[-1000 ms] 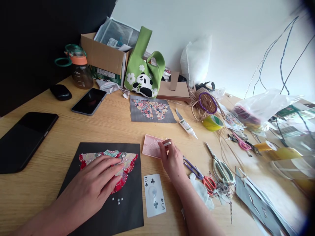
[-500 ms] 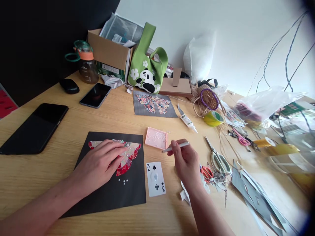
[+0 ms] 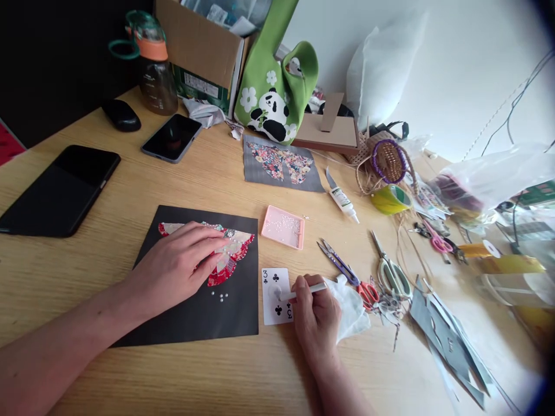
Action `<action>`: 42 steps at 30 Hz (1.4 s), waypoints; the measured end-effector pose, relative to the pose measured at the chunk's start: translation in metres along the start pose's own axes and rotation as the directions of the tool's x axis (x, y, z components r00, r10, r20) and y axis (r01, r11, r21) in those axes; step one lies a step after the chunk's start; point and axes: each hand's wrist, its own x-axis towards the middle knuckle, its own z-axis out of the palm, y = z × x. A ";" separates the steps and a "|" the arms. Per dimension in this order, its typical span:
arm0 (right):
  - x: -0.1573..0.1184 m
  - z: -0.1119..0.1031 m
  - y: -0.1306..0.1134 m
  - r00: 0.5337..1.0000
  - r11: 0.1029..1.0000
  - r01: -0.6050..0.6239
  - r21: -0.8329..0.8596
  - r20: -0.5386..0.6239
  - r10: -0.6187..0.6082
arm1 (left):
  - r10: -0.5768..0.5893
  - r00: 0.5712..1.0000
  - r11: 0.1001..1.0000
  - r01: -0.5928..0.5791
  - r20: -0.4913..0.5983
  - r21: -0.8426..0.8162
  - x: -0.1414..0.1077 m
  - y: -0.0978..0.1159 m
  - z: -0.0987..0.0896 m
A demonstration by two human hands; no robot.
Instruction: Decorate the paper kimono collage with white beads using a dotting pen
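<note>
My left hand (image 3: pixel 184 257) lies flat with its fingers stretched over a red and cream butterfly-shaped piece (image 3: pixel 232 263) dotted with pearl beads. Under it is a black sheet (image 3: pixel 195 315), on which several loose pearls (image 3: pixel 219 296) sit below the piece. Between thumb and fingers, my right hand (image 3: pixel 316 315) grips a slim white pen-like stick (image 3: pixel 310 290). Its tip is at the whitish blob on a three of clubs playing card (image 3: pixel 271 312); whether it touches cannot be made out. A pink tray (image 3: pixel 271 231) of tiny white beads is just above the card.
Right of my right hand lie a crumpled white tissue (image 3: pixel 353 309), purple-handled snips (image 3: pixel 338 263), and green-handled scissors (image 3: pixel 392 274). Farther back are a glue tube (image 3: pixel 344 203), a floral piece on grey sheet (image 3: pixel 255 170), and a green panda bag (image 3: pixel 251 75). Two phones (image 3: pixel 65 185) lie left.
My right hand has moved the white stick from beside the pink tray down to the playing card. My left hand stays on the butterfly-shaped piece. The camera view has shifted.
</note>
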 end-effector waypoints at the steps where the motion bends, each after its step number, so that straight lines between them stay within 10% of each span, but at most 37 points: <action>1: -0.001 0.001 0.001 1.000 1.000 0.013 -0.002 0.000 -0.013 | -0.002 1.000 1.000 0.002 -0.002 -0.001 0.000 0.000 0.000; 42: -0.003 0.006 0.005 0.991 0.986 0.134 -0.103 0.010 -0.134 | 0.050 0.999 0.999 -0.050 -0.014 0.008 0.002 0.002 -0.003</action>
